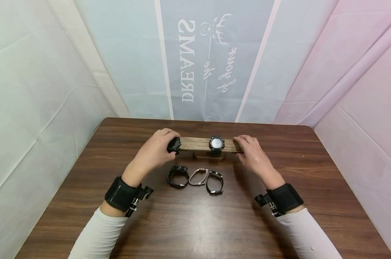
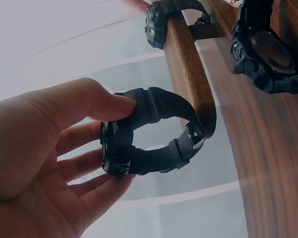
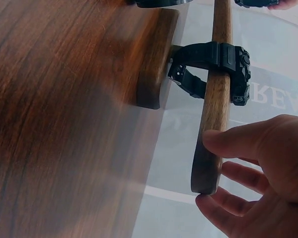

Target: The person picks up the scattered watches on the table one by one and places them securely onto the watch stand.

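My left hand [image 1: 158, 147] pinches a black watch [image 2: 154, 106] at the left end of a wooden watch stand [image 1: 195, 144]. Its buckled strap loop is right at the bar's end, thumb on the upper side and fingertips below. Around the bar, right of its middle, sits a second black watch [image 1: 217, 143] with a pale round face. At the bar's other end, my right hand [image 3: 273, 168] grips the wood, thumb on the near side and fingers around the far side. The stand's foot [image 3: 151, 74] rests on the table.
In front of the stand lie a black watch [image 1: 178, 176], a slim light-coloured watch [image 1: 198, 177] and a thin black-strapped watch [image 1: 215, 182], all fastened into loops. The brown wooden table [image 1: 195, 219] ends at a printed cloth backdrop [image 1: 211, 72]; white cloth hangs on both sides.
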Demonstrator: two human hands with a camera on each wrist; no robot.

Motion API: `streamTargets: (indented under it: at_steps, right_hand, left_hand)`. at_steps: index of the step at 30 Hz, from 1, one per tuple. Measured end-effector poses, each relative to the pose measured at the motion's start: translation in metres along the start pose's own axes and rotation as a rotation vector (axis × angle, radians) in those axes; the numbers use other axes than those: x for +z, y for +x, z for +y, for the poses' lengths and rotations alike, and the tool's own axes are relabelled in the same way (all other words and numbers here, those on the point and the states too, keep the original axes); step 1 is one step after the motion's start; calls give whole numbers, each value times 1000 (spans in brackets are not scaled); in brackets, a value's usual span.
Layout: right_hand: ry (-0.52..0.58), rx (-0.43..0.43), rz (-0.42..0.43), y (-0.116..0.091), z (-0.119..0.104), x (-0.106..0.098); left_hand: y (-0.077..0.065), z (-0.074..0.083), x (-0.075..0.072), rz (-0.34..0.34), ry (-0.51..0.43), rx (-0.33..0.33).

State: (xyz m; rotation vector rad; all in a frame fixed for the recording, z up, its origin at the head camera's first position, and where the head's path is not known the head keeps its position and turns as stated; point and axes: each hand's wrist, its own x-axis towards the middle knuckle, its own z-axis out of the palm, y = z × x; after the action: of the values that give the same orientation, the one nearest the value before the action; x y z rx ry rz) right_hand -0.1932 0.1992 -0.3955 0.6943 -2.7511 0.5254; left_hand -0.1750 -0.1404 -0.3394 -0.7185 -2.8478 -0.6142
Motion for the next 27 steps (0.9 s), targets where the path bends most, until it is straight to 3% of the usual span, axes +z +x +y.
streamTargets:
  at_steps: [12, 27]
  right_hand:
    - [-37, 6, -18, 1, 0, 0]
    - [-35, 9, -18, 1, 2, 2]
  left_hand:
    - [-3, -10, 2, -9, 1, -35]
    - [5, -28, 13, -45, -38, -52]
